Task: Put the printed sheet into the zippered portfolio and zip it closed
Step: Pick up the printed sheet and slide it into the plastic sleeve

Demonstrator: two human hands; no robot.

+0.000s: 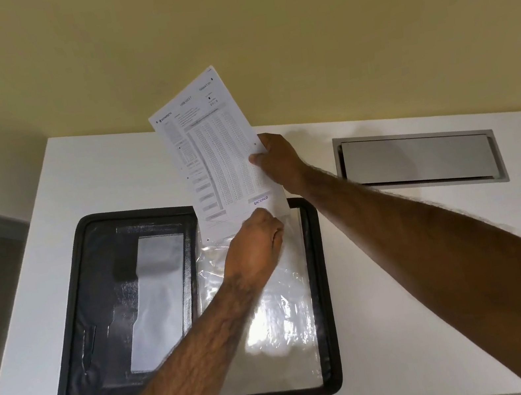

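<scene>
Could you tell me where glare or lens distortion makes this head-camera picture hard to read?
Head view: bright glare on the clear plastic sleeve in the open portfolio washes out its surface; the wide-angle lens bows the white table edges; most fine print on the printed sheet, gripped by the right hand and left hand, is too small to read, though the "ENTERED" stamp is legible.

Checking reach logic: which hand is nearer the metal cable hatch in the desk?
Right. The right hand grips the printed sheet just left of the hatch; the left hand is lower, over the portfolio.
</scene>
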